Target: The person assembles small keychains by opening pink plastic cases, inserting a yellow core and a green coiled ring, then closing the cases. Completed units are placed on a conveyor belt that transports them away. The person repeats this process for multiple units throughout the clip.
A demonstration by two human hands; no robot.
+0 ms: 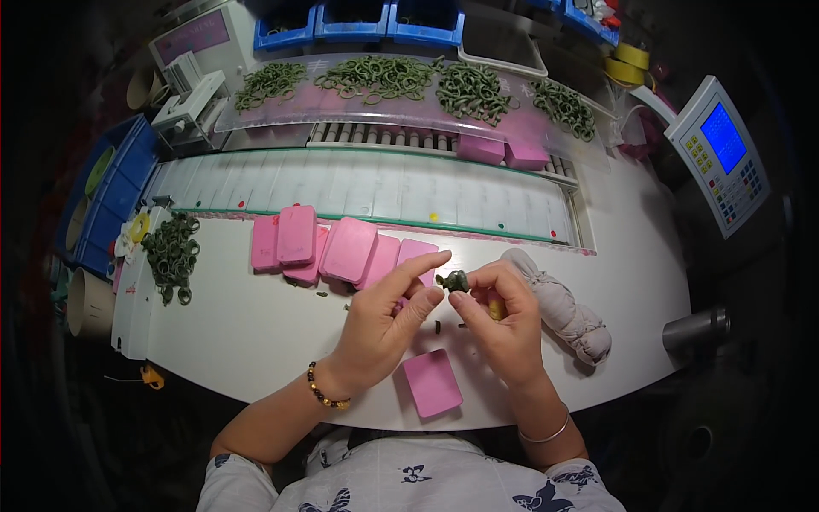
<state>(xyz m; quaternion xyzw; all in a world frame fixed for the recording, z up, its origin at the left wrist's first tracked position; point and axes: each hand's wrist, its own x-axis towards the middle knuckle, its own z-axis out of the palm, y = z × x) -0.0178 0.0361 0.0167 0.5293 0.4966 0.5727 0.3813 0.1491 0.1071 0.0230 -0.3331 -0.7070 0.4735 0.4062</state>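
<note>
Over the middle of the white worktop, my right hand (502,320) pinches a small dark green piece (457,281), which looks like a wax ring, between thumb and fingers. Something yellow (496,305) shows under those fingers; its kind is unclear. My left hand (381,322) hovers just beside the green piece, its index finger and thumb apart; I cannot tell whether the thumb touches it. Below the hands lies a single pink block (432,383), flat and rounded at the corners like a rubber mould. Small dark scraps (438,327) are scattered beneath the fingers.
Several pink blocks (350,250) are stacked beyond my left hand. Green rings (173,253) heap at the left; more lie on a clear shelf (375,113). A rolled grey cloth (565,314) rests right of my hands. A keypad display (721,154) stands far right.
</note>
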